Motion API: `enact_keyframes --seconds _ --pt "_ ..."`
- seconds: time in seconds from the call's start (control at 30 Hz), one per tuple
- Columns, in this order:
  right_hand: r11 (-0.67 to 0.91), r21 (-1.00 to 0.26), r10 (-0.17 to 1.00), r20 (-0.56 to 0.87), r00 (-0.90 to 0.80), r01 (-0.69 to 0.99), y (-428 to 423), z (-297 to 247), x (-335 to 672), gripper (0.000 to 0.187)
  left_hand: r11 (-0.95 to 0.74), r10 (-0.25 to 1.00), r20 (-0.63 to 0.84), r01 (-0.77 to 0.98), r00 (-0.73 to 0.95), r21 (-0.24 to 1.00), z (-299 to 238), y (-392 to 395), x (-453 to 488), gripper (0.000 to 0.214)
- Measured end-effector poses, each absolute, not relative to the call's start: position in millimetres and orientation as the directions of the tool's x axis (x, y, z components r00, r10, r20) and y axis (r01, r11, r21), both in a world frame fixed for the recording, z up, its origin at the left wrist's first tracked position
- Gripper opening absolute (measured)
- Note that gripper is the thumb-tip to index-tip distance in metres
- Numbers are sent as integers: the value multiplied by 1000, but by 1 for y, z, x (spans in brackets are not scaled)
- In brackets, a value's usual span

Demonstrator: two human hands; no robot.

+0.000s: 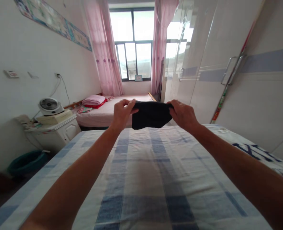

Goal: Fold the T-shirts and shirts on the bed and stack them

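Because each hand pinches one end of its upper edge, the black garment hangs spread between them over the far end of the bed, apparently clear of the sheet. The left hand and right hand have their fingers clamped on the fabric, arms extended. Below lies a blue-checked bedsheet. Beyond it are a pink-covered bed, a small fan on a white cabinet, pink curtains, a window and, at right, a white wardrobe.

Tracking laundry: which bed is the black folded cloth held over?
The near blue-checked bed: left hand and right hand hold the black cloth above its far end. The pink bed stands beyond.
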State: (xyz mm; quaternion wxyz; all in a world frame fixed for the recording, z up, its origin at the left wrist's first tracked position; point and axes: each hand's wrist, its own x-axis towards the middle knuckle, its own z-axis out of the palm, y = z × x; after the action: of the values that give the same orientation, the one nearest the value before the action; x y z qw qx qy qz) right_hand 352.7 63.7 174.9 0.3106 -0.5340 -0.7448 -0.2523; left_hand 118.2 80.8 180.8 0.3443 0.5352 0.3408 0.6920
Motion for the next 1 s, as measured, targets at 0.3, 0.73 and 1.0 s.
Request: enact_keyframes --seconds 0.3,0.73,1.0 --pt "736 -179 675 262 -689 653 -57 19 350 22 200 969 -239 380 58 903 10 -75 51 23" --pt "10 -323 997 78 16 946 87 24 361 39 200 980 -180 506 -89 839 21 81 72 27" --pt "460 -368 872 359 -333 808 94 19 308 32 151 987 -84 617 -136 772 18 110 85 12"
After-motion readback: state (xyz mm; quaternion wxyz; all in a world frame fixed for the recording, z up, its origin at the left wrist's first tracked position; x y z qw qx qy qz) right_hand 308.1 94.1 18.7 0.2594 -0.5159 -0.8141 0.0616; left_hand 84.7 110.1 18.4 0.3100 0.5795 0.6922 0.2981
